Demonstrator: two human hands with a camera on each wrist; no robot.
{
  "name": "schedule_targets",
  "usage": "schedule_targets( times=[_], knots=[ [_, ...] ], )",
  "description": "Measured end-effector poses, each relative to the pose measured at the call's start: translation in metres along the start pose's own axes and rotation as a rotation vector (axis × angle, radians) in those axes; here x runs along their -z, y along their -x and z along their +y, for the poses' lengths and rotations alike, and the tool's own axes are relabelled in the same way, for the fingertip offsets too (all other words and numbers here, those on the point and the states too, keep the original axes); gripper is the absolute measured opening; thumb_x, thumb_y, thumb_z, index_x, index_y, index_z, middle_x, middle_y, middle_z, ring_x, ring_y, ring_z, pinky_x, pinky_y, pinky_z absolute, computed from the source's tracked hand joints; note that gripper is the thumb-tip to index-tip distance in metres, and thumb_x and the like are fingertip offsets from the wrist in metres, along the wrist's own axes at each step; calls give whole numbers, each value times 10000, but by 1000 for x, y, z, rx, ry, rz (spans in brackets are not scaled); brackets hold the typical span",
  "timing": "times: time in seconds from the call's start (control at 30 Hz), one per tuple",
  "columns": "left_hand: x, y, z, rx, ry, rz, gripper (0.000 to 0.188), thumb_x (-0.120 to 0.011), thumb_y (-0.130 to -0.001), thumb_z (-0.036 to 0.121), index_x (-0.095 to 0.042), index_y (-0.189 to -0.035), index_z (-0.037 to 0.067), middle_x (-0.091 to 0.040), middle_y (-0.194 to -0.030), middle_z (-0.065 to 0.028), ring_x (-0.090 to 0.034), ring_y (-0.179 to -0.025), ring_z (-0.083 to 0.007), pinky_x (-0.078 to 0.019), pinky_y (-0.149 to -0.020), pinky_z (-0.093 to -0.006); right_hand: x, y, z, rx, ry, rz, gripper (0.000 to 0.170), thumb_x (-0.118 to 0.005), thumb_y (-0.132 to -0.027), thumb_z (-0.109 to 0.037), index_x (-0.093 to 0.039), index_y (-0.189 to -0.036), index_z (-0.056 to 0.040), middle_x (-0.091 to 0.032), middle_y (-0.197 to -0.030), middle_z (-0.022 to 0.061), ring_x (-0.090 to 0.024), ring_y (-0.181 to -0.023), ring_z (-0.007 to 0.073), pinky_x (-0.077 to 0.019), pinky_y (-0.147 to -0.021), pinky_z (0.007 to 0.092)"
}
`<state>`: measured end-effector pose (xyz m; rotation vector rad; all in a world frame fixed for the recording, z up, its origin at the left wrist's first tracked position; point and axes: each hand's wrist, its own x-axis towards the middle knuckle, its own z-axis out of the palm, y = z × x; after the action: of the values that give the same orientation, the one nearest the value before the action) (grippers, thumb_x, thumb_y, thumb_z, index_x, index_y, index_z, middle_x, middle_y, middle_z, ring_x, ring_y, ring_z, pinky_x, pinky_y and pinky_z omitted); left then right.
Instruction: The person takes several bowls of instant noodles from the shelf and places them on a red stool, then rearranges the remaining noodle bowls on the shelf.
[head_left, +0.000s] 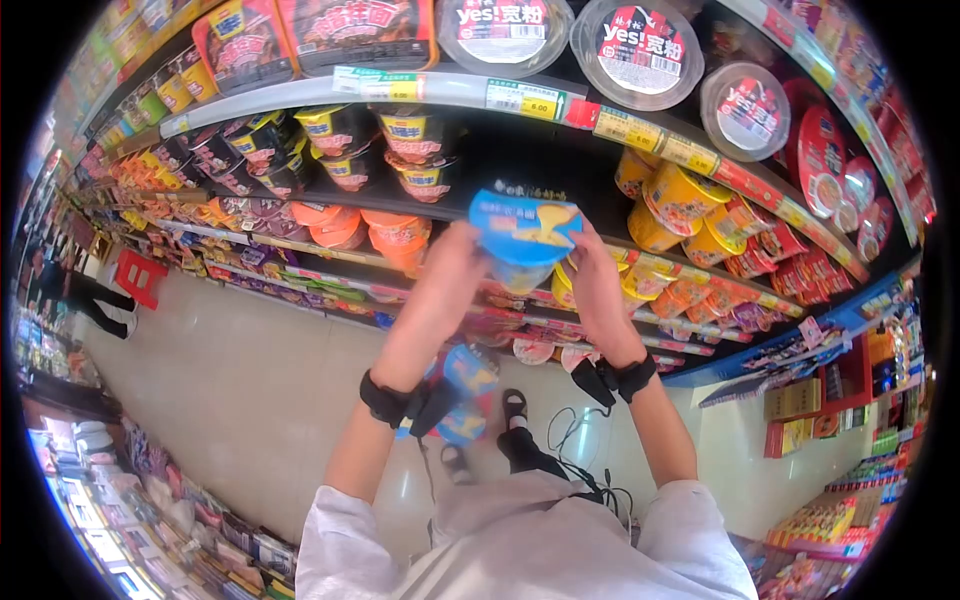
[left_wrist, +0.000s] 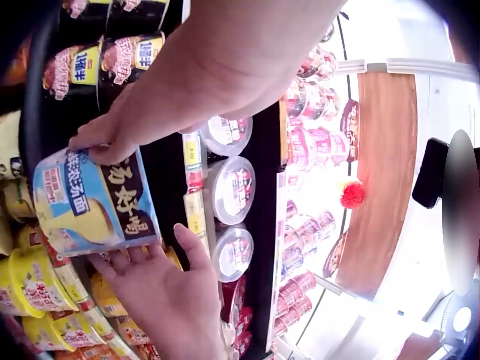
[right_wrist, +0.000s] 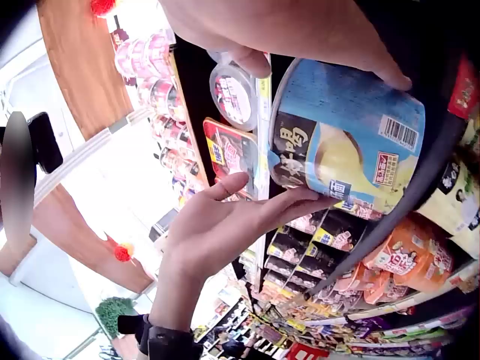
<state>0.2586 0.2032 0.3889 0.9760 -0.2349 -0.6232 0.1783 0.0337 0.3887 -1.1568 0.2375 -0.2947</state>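
Note:
A blue noodle cup [head_left: 527, 235] [left_wrist: 94, 202] [right_wrist: 352, 135] is held up between both hands before the shelves, its blue lid facing the head camera. My left hand [head_left: 452, 275] [left_wrist: 116, 131] [right_wrist: 225, 229] grips one side, with its fingers against the cup wall. On the opposite side my right hand [head_left: 600, 290] [left_wrist: 165, 292] [right_wrist: 300, 37] grips the cup, its fingers reaching round the wall. Both wrists wear black bands. The cup's underside and some fingertips are hidden.
Black cups [head_left: 415, 140] stand left of the held cup, yellow cups [head_left: 685, 200] right of it. Clear-lidded bowls [head_left: 635, 50] line the shelf above. Several blue cups [head_left: 470, 370] are low near the feet, partly behind the left wristband. A person's legs [head_left: 95, 295] show far left.

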Motion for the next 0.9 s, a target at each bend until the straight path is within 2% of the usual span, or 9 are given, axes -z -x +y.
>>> schedule_targets(
  times=[0.1, 0.13, 0.27, 0.37, 0.4, 0.5, 0.53, 0.73, 0.9],
  knots=[
    [-19, -50, 4, -65, 42, 108, 263, -381, -964, 197, -522, -1098, 20, -574, -1150, -69, -503, -1106, -175, -329, -1042, -329, 20, -53, -2, 42, -47, -117, 517, -489, -891, -274, -397, -1368, -98, -503, -1271, 8, -431, -1183, 134, -283, -1010, 300],
    [-25, -68, 5, -93, -1, 97, 296, -370, -962, 199, -516, -1144, 16, -574, -1160, -55, -498, -1114, -168, -309, -1058, -327, 25, -71, -4, -16, -46, -85, 495, -511, -881, -257, -420, -1350, -129, -515, -1238, -13, -435, -1155, 118, -279, -1001, 292],
    [-29, -132, -7, -139, -217, 205, 306, -417, -918, 198, -503, -1164, 37, -519, -1096, -20, -458, -1038, -100, -313, -1007, -272, 41, -139, 4, 127, -97, -44, 406, -545, -867, -258, -492, -1252, -139, -516, -1182, -23, -437, -1073, 104, -286, -964, 307],
    [-17, -179, -28, -225, -477, 370, 440, -455, -899, 259, -463, -1248, -7, -560, -1154, -101, -499, -1030, -192, -359, -934, -296, 46, -180, 9, 33, -31, 41, 376, -555, -883, -304, -512, -1221, -147, -515, -1174, -31, -431, -1054, 92, -283, -958, 305],
    [-10, -194, -34, -224, -490, 396, 452, -468, -916, 274, -452, -1246, -35, -552, -1180, -136, -496, -1066, -227, -347, -959, -307, 52, -202, 26, 59, -55, 68, 359, -555, -904, -329, -525, -1208, -142, -519, -1163, -30, -444, -1011, 90, -311, -925, 281],
    [4, -227, -49, -343, -415, 399, 462, -466, -938, 297, -452, -1257, -36, -554, -1181, -124, -492, -1070, -201, -347, -959, -303, 70, -233, 59, 36, -28, 2, 350, -548, -921, -314, -526, -1213, -123, -534, -1152, -24, -463, -980, 98, -343, -889, 268],
    [5, -230, -44, -249, -418, 416, 445, -471, -951, 282, -457, -1267, -31, -550, -1188, -114, -480, -1084, -178, -345, -967, -303, 76, -244, 76, 108, -15, -6, 291, -491, -956, -274, -528, -1179, -91, -550, -1117, 3, -480, -989, 115, -373, -860, 269],
    [31, -251, -58, -459, -429, 331, 414, -496, -944, 249, -485, -1239, -42, -574, -1155, -129, -511, -1082, -223, -376, -955, -328, 105, -268, 95, 75, 59, 3, 311, -502, -946, -261, -527, -1194, -75, -540, -1152, 27, -473, -1039, 131, -362, -902, 288],
    [24, -242, -53, -340, -542, 365, 436, -487, -946, 267, -478, -1247, -48, -563, -1186, -149, -501, -1118, -235, -364, -971, -326, 119, -278, 95, 52, 81, 67, 328, -511, -938, -250, -526, -1206, -61, -533, -1181, 47, -467, -1080, 145, -354, -937, 304]
  ],
)
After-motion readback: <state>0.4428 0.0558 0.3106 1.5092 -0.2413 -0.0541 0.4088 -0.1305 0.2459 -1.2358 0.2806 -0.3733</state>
